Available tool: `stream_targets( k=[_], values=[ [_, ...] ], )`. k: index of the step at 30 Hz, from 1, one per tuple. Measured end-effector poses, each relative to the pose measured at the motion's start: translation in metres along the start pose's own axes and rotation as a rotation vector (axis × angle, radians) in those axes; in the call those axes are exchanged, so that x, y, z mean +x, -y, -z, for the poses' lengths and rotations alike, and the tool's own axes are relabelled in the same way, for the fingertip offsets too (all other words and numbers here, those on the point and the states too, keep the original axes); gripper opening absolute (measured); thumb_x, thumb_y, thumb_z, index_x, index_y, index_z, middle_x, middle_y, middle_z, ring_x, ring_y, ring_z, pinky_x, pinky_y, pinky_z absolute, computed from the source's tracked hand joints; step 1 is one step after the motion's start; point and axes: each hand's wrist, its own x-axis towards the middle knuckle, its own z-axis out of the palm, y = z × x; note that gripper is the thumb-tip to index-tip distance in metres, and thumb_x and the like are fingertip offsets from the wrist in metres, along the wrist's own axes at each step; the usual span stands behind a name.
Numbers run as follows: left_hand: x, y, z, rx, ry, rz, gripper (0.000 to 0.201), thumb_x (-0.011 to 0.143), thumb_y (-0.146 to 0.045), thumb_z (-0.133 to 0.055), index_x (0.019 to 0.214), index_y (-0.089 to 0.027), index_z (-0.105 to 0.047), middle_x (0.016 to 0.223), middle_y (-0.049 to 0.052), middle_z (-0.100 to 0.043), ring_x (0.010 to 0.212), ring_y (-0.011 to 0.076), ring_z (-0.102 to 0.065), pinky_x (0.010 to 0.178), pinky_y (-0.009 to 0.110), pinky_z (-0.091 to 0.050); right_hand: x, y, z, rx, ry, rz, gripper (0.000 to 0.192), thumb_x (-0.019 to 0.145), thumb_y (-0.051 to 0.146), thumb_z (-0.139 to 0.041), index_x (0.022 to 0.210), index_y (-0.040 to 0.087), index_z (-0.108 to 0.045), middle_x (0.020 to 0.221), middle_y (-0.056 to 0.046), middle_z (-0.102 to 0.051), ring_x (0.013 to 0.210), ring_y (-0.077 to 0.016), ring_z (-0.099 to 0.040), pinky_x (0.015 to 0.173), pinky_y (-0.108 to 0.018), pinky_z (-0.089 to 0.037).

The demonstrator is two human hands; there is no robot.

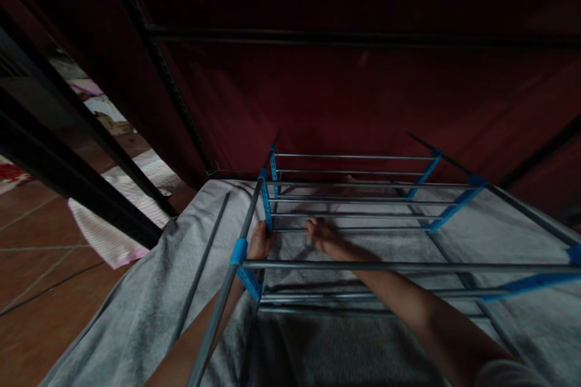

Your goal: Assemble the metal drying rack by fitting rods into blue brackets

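A rack of grey metal tubes and blue plastic brackets lies on a grey blanket (149, 290). My left hand (258, 242) is closed round the lower end of a blue bracket (265, 202) on the rack's left side; part of its fingers is hidden behind it. To its right, my right hand (318, 234) reaches between the bars with its fingers curled on a thin crossways metal tube (385, 229). Nearer to me, a longer crossbar (408, 266) passes over my right forearm. A long left side pole (218, 320) runs above my left forearm.
A loose metal tube (200, 272) lies on the blanket left of the rack. Dark red cloth (318, 103) hangs behind, crossed by a dark metal bar (363, 38). Dark posts (104, 205) stand at the left, near a striped cloth (118, 211) on the tiled floor (54, 314).
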Motion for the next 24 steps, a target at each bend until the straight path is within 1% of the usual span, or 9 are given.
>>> stream_targets(
  k=[4, 9, 14, 17, 24],
  values=[
    [-0.006, 0.002, -0.005, 0.058, -0.011, -0.018, 0.016, 0.075, -0.019, -0.063, 0.091, -0.021, -0.061, 0.094, 0.006, -0.061, 0.093, 0.0231, -0.058, 0.089, 0.039, -0.050, 0.008, -0.003, -0.005, 0.031, -0.023, -0.059, 0.012, 0.095, 0.015, -0.053, 0.100, 0.019, -0.063, 0.103, -0.004, -0.064, 0.098, -0.0178, -0.060, 0.088, -0.029, -0.044],
    [-0.009, -0.007, -0.009, 0.182, -0.066, 0.020, 0.013, 0.083, -0.025, -0.060, 0.095, -0.022, -0.060, 0.096, 0.006, -0.062, 0.099, 0.0246, -0.059, 0.092, 0.040, -0.048, 0.009, -0.006, -0.005, 0.064, -0.020, -0.086, 0.011, 0.094, 0.018, -0.056, 0.101, 0.021, -0.064, 0.105, -0.004, -0.067, 0.100, -0.0174, -0.061, 0.087, -0.028, -0.044],
    [-0.011, -0.012, -0.008, 0.198, -0.034, 0.013, 0.014, 0.088, -0.027, -0.056, 0.100, -0.021, -0.059, 0.103, 0.010, -0.063, 0.102, 0.0273, -0.057, 0.093, 0.043, -0.047, 0.011, -0.007, -0.003, 0.094, -0.014, -0.085, 0.015, 0.097, 0.020, -0.053, 0.106, 0.018, -0.065, 0.107, -0.007, -0.070, 0.101, -0.0198, -0.064, 0.085, -0.030, -0.046],
    [-0.012, -0.014, -0.008, 0.211, -0.021, 0.015, 0.014, 0.090, -0.027, -0.054, 0.101, -0.020, -0.058, 0.104, 0.013, -0.061, 0.103, 0.0289, -0.056, 0.094, 0.043, -0.045, 0.011, -0.008, -0.003, 0.100, -0.007, -0.075, 0.017, 0.097, 0.020, -0.052, 0.108, 0.018, -0.065, 0.108, -0.008, -0.070, 0.100, -0.0200, -0.065, 0.085, -0.030, -0.047],
    [-0.012, -0.014, -0.009, 0.247, -0.004, 0.035, 0.012, 0.093, -0.028, -0.051, 0.102, -0.020, -0.054, 0.106, 0.013, -0.058, 0.105, 0.0312, -0.053, 0.093, 0.045, -0.042, 0.010, -0.011, -0.003, 0.098, 0.019, -0.058, 0.018, 0.098, 0.022, -0.050, 0.108, 0.019, -0.065, 0.110, -0.006, -0.069, 0.103, -0.0187, -0.064, 0.089, -0.030, -0.047]
  ],
)
